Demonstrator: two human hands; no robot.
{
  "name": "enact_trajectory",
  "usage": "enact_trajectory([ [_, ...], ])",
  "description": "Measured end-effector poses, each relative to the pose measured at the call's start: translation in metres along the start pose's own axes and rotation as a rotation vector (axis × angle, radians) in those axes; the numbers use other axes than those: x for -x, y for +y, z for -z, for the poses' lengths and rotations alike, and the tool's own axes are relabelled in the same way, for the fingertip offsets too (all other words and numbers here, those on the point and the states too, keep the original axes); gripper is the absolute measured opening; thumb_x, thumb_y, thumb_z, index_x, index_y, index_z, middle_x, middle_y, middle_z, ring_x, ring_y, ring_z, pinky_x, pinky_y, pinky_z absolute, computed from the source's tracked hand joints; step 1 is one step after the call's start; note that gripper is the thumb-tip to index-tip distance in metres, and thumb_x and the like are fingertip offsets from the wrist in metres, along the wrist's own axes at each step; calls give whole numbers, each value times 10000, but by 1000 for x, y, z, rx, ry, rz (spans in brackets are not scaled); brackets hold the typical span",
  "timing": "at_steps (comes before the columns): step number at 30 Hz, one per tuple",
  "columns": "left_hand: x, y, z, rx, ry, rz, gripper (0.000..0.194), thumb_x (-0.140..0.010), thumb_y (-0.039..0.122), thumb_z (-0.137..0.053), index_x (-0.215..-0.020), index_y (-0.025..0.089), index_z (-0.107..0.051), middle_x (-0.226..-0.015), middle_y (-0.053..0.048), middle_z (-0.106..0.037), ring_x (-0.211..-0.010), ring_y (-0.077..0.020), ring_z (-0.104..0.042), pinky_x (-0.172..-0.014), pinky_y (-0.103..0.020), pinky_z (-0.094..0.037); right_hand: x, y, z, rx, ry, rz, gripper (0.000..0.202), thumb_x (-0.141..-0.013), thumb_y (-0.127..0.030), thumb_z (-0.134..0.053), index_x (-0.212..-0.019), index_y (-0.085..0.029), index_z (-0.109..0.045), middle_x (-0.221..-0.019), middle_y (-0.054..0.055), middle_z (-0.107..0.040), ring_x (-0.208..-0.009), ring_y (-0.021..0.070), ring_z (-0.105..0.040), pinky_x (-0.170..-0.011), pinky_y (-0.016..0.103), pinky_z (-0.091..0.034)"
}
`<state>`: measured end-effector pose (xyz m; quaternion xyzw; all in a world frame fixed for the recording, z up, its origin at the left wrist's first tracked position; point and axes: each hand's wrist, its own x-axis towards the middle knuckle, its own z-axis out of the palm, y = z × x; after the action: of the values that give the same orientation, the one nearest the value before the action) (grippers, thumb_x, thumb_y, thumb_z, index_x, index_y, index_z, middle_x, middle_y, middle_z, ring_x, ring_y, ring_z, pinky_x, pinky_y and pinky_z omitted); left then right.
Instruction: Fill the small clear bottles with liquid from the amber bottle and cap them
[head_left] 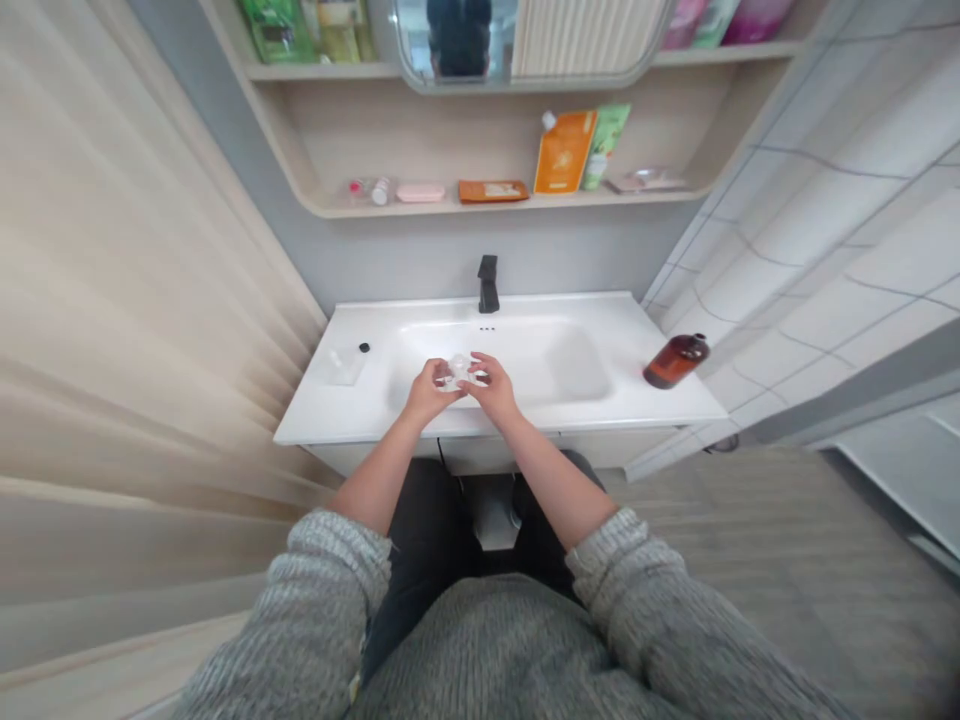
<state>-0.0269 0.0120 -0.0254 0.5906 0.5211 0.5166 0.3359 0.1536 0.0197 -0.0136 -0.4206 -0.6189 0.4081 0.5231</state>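
Over the front of the white sink basin (577, 362), my left hand (429, 388) and my right hand (491, 385) meet around a small clear plastic piece (459, 368). Fingers of both hands are curled on it from either side. Its exact kind is too small and blurred to make out. On the counter left of the basin lie a black cap (364, 348) and a clear, flat plastic item (345, 368). An amber bottle (675, 362) with dark liquid stands on the counter at the right.
A black faucet (488, 284) rises behind the basin. Above it, a wall shelf (480, 205) carries an orange pouch (564, 152), a green tube (606, 145), a pink box (421, 192) and an orange packet (493, 191). A beige curtain (150, 300) hangs at left; white tiles cover the right wall.
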Motion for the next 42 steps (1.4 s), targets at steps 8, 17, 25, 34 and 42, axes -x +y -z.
enact_trajectory([
  [8, -2, -6, 0, 17, 3, -21, 709, -584, 338, -975, -1173, 251, -591, -1115, -52, -771, -1019, -238, -757, -886, -396, -611, -6, 5, -5, -17, -128, 1, 543, -797, -532, -871, -1269, -289, -756, -1644, 116, -553, -1477, 336, -571, -1067, 481, -605],
  [17, -2, -4, 2, 45, 1, 11, 703, -591, 390, -977, -1165, 252, -593, -1074, -47, -767, -1010, -235, -757, -862, -386, -618, -11, 8, 1, 24, -121, 2, 644, -795, -519, -883, -1381, -312, -712, -1656, 116, -537, -1439, 325, -591, -1016, 457, -616],
  [25, -1, -3, 2, 55, -8, 25, 716, -579, 387, -982, -1165, 254, -593, -1003, -13, -744, -862, -200, -739, -838, -392, -619, -9, 0, -3, 33, -110, 71, 437, -816, -494, -883, -1195, -293, -805, -1533, 101, -661, -1383, 313, -645, -1073, 477, -580],
  [34, -3, -7, 2, 24, -46, -1, 765, -557, 375, -1013, -1187, 260, -594, -1116, -45, -752, -994, -229, -748, -872, -403, -611, -34, -7, -2, 77, -244, 115, 337, -890, -561, -811, -1057, -270, -846, -1265, 80, -802, -1241, 292, -728, -1175, 477, -530],
  [42, -2, -8, 0, -38, -61, 4, 729, -557, 330, -1009, -1172, 261, -623, -1137, -55, -771, -1036, -244, -756, -862, -390, -604, -11, -1, -18, 225, 34, 51, 342, -911, -532, -786, -1111, -259, -833, -1266, 88, -807, -1221, 294, -736, -1160, 472, -554],
])
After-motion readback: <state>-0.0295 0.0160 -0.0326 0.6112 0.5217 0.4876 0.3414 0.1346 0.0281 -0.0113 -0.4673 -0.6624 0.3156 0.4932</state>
